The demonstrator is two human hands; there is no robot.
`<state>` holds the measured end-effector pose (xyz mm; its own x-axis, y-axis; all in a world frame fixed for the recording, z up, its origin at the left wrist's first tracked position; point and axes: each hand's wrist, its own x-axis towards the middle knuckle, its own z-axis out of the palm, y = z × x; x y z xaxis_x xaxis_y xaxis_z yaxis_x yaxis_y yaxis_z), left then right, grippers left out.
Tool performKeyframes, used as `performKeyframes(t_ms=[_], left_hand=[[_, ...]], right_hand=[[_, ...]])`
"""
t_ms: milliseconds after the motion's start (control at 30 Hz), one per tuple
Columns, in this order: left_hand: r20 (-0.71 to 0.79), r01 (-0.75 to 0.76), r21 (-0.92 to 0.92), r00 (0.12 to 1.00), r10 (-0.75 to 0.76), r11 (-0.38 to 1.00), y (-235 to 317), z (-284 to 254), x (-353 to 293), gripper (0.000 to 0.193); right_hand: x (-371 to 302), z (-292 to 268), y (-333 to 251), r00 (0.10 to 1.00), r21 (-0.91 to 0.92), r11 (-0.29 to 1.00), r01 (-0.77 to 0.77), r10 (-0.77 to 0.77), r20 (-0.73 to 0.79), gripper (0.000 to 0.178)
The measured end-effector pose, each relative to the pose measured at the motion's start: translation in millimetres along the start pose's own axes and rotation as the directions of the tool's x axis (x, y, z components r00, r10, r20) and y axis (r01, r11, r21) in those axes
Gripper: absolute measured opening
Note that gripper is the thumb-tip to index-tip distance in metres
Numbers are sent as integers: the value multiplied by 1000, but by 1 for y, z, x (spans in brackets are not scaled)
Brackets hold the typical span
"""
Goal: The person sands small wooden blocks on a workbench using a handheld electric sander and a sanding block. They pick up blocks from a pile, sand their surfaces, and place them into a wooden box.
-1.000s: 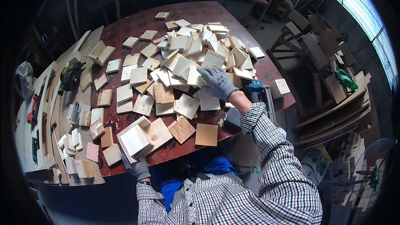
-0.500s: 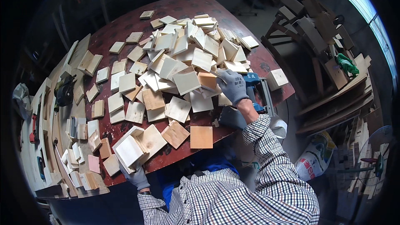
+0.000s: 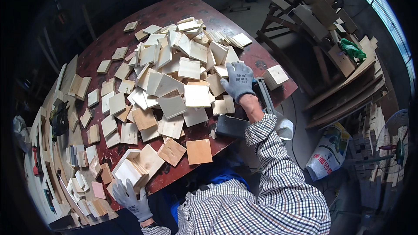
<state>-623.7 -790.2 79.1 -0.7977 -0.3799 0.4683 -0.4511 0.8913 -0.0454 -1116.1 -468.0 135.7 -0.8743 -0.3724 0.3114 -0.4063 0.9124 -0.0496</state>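
My left hand (image 3: 133, 201), in a grey work glove, is at the table's near left edge. Its fingers are spread against the near side of a few joined or stacked wooden boards (image 3: 128, 172); nothing shows inside its grip. Over to the right, my gloved right hand (image 3: 238, 81) lies across a blue power tool with a metal rail (image 3: 264, 95). The fingers look bent over its blue part, which they mostly hide. Beside this hand is a large heap of pale wooden boards (image 3: 163, 82). A pale square board (image 3: 197, 95) lies flat on the near side of that heap.
A dark grey box-like part (image 3: 230, 126) rests by the near right edge of the red table (image 3: 244, 21). A wooden block (image 3: 276, 76) stands at its right corner. Hand tools and small offcuts lie on the left bench (image 3: 80, 122). A white sack (image 3: 328, 150) stands right.
My right hand has left the board it was at and shifted right onto the power tool. My left hand has loosened from the boards and spread its fingers. The whole view has shifted.
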Motion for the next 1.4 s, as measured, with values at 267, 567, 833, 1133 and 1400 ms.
performKeyframes(t_ms=[267,567,833,1133,1400], left_hand=[[89,-14,-123,996,25,992,-9,-8,17,47],[-49,-2,-110,999,-3,994,-5,-19,27,38],[-227,482,-599,663,-714,639,10,-65,30,36],[496,284,-868,515,-699,-406,75,-104,60,27],[610,244,-741,634,-475,-626,59,-90,3,44]], right_hand=[[34,5,37,992,14,993,113,-112,-50,19],[27,-22,30,896,872,489,-2,388,-216,32],[-23,-16,4,904,961,262,-95,427,-27,31],[-26,31,8,855,992,84,-91,518,34,24],[-4,20,-11,999,480,877,30,-6,-53,74]])
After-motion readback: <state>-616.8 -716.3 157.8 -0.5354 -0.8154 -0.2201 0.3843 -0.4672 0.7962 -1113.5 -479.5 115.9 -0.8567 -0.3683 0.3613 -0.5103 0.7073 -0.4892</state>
